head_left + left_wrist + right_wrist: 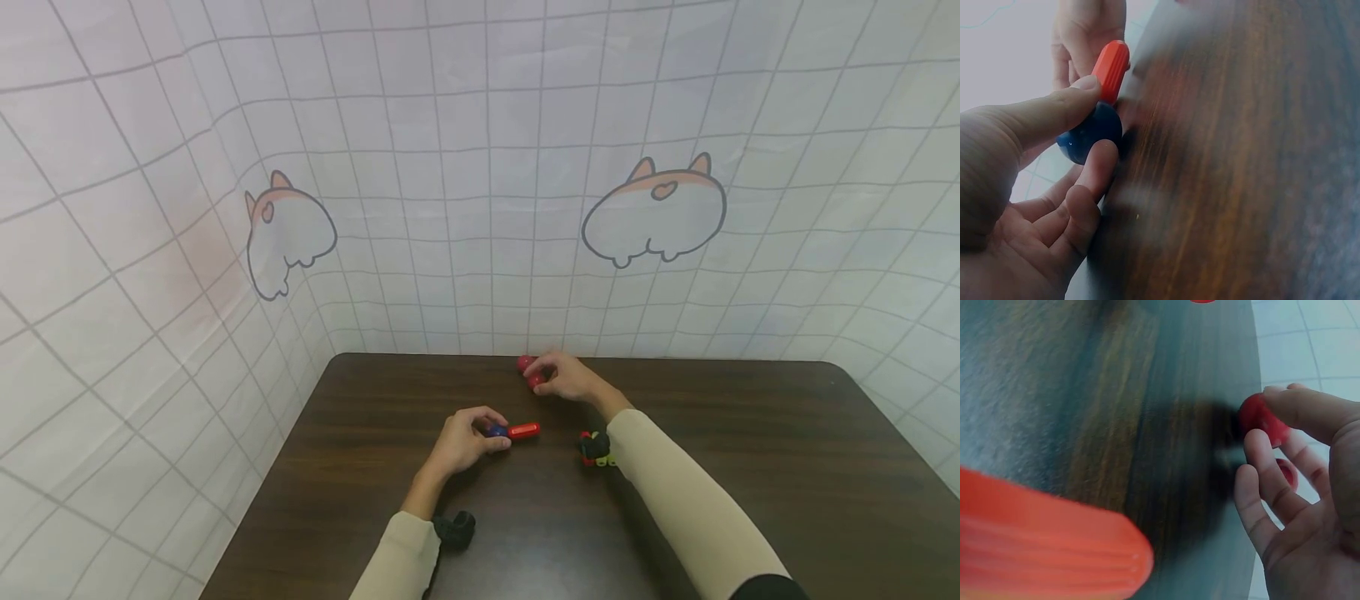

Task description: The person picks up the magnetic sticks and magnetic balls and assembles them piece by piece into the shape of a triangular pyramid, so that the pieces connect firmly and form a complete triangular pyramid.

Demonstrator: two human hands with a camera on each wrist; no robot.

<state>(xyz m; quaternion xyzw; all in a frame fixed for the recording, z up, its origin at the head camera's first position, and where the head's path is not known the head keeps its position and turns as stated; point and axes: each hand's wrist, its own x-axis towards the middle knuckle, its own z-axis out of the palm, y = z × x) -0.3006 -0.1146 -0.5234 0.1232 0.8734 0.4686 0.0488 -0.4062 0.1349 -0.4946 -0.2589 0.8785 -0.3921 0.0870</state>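
My left hand (459, 442) pinches the blue ball head of a small maraca (1091, 134), low over the table, thumb on one side and fingers on the other. Its ribbed red handle (523, 430) sticks out to the right. At the far table edge, my right hand (567, 379) has thumb and fingers round a red ball-shaped piece (1260, 417). A second red rounded piece (524, 363) sits just beyond it, partly hidden by the fingers in the right wrist view.
A cluster of red and lime-green pieces (603, 460) lies beside the right forearm, partly covered by the black wrist camera. A ribbed red piece (1054, 544) looms close in the right wrist view. Behind the dark wooden table (360, 467) hangs a white gridded cloth (450, 208).
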